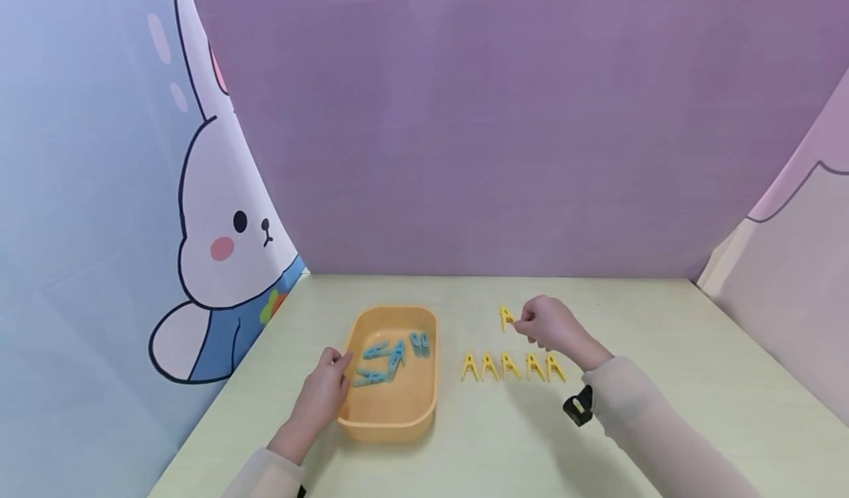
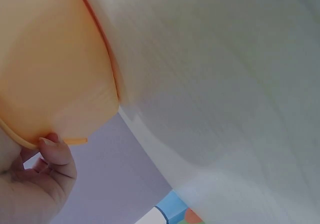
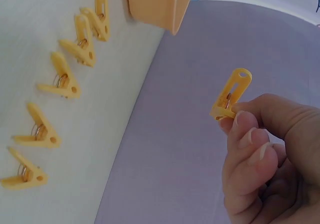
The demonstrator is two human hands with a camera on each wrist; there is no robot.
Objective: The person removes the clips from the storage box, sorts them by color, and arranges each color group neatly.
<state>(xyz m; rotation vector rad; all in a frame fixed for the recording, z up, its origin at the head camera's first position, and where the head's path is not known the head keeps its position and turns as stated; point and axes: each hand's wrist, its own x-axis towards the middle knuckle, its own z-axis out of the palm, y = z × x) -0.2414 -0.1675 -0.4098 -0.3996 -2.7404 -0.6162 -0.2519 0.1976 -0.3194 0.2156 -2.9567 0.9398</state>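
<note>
Your right hand (image 1: 550, 325) pinches a clip (image 3: 231, 93) by one end; it could twist free, while your left hand (image 1: 325, 391) grips the tub (image 1: 424, 402).

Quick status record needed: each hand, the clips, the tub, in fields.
left hand: grips the near left rim of the orange tub
right hand: pinches one yellow clip, lifted off the table
yellow row: five yellow clips side by side on the table, right of the tub
blue clips: loose pile inside the tub; count unclear
</note>
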